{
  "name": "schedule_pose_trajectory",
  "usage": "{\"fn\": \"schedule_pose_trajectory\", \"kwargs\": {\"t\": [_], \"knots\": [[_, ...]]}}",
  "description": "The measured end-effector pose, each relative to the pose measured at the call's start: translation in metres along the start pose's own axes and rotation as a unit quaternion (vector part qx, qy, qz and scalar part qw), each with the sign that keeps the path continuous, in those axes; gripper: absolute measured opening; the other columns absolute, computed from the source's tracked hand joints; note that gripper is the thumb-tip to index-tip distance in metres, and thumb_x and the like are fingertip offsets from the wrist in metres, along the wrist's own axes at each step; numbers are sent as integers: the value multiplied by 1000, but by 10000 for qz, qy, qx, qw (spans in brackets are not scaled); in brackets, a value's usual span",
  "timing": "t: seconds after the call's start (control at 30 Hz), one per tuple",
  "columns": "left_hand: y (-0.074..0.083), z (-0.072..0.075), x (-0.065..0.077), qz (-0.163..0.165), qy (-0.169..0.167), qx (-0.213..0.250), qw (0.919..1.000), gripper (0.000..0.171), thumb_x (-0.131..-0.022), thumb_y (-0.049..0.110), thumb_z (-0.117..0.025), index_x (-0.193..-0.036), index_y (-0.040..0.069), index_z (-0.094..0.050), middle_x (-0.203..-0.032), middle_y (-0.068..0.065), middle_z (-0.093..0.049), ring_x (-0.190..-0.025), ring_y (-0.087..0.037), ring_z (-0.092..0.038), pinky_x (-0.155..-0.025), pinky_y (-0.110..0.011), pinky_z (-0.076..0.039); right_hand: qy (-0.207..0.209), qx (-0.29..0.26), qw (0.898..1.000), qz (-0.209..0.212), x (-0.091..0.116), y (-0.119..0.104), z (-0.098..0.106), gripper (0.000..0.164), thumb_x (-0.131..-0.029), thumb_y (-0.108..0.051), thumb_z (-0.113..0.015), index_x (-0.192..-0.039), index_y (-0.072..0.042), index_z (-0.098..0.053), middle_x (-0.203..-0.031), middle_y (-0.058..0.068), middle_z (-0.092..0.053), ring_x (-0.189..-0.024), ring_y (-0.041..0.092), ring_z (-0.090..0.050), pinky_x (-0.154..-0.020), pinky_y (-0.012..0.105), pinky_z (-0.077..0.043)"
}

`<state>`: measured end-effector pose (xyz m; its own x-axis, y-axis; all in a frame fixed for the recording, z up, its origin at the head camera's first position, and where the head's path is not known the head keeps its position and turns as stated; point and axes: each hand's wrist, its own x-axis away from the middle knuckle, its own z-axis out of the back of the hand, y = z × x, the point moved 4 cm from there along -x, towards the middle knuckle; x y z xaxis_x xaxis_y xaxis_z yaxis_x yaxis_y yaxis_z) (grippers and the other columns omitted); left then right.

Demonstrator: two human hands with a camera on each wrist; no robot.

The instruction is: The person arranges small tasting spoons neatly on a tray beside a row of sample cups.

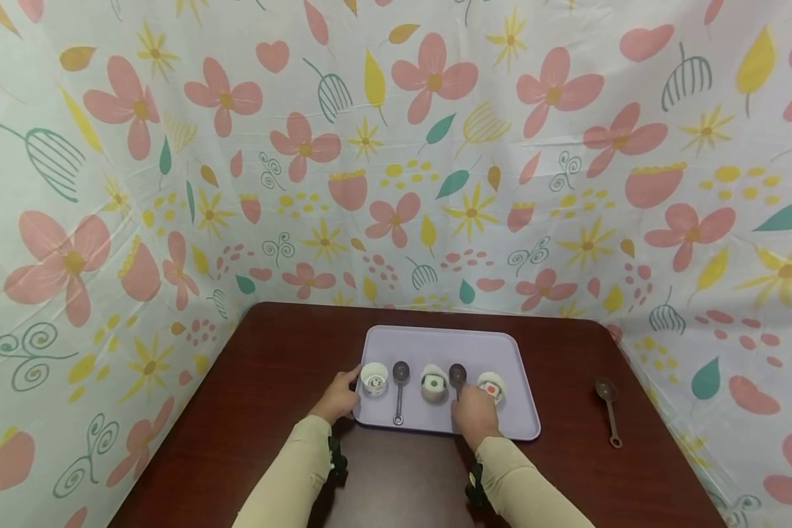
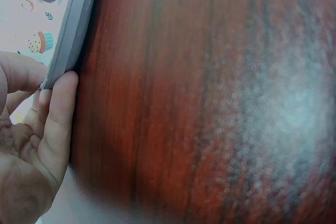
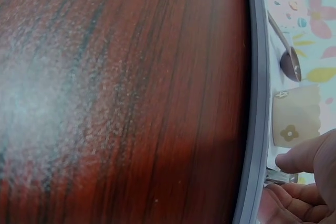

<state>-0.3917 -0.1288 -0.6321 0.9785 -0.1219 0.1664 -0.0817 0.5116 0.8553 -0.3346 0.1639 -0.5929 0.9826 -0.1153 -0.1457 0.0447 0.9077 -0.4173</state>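
Observation:
A pale lilac tray [image 1: 445,343] lies on the table. My left hand [image 1: 336,398] grips its left edge, and in the left wrist view the fingers pinch the tray rim [image 2: 80,19]. On the tray, a measuring spoon [image 1: 458,372] stands between two paper cups, its handle pinched between the thumb and fingers of my right hand [image 1: 477,414]. A second measuring spoon [image 1: 400,372] lies between the left cup [image 1: 374,385] and the middle cup [image 1: 433,391]. The right cup [image 1: 491,383] sits just beyond my right hand, partly covered by it. Small printed blocks show inside the cups.
A third measuring spoon [image 1: 606,390] lies on the dark red wooden table [image 1: 290,352] to the right of the tray. A flower-printed cloth [image 1: 396,183] hangs behind the table and along its sides.

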Motion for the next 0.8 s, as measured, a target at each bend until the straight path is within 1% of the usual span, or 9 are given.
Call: {"fn": "schedule_pose_trajectory", "kwargs": {"t": [0.07, 0.3, 0.4, 0.5, 0.63, 0.73, 0.8], "knots": [[0, 0, 0, 14, -5, 20, 10000, 84, -78, -11, -52, -157, 14, -39, -150, -26, -35, -97, -38, -56, -50, -38, -57, 20, -12, 10000, 44, 1, -1, 1, 29, -85, -6, -67, -61, -8, -50, -62, 7, -57, -58, 21, -54, -53, 43, -49], [-3, 1, -2, 118, 25, 74, 9999, 84, -79, -12, -52, -157, 15, -39, -151, -25, -34, -103, -39, -55, -52, -38, -57, 194, -73, 9992, 338, 5, -5, 8, 31, -84, -5, -67, -58, -10, -51, -61, 7, -60, -58, 24, -60, -53, 45, -50], [-3, 2, -1, 141, 72, 54, 9999, 83, -78, -11, -52, -157, 14, -40, -150, -25, -35, -102, -39, -56, -52, -38, -58, 107, -37, 9996, 276, 5, -5, 11, 24, -86, -7, -67, -64, -6, -57, -65, 9, -63, -62, 27, -63, -55, 46, -52], [-2, 2, 0, 164, 92, 46, 9998, 83, -79, -11, -52, -156, 14, -40, -150, -25, -35, -102, -39, -55, -53, -38, -58, -39, 6, 9999, 131, 3, -5, 16, 17, -89, -11, -66, -73, -3, -64, -70, 12, -65, -67, 29, -66, -57, 47, -53], [0, 2, 2, 169, 73, 63, 9998, 82, -80, -11, -53, -157, 13, -40, -151, -25, -34, -102, -39, -56, -53, -38, -57, -201, -170, 9996, -104, 2, -3, 26, 17, -92, -13, -63, -79, -3, -68, -72, 10, -66, -66, 25, -62, -57, 43, -51], [1, 1, 1, 162, 30, 108, 9998, 81, -81, -11, -53, -157, 14, -39, -152, -25, -33, -98, -38, -57, -53, -38, -57, -144, -308, 9992, -187, 0, 2, 36, 16, -90, -14, -65, -83, -1, -71, -76, 10, -68, -66, 21, -61, -58, 39, -52], [1, 0, 0, 168, -25, 128, 9998, 82, -81, -10, -53, -157, 16, -38, -153, -25, -32, -95, -36, -57, -54, -38, -57, -55, -338, 9992, -203, -3, 8, 43, 17, -89, -14, -66, -89, 2, -73, -81, 12, -71, -67, 20, -62, -59, 39, -54]]}}
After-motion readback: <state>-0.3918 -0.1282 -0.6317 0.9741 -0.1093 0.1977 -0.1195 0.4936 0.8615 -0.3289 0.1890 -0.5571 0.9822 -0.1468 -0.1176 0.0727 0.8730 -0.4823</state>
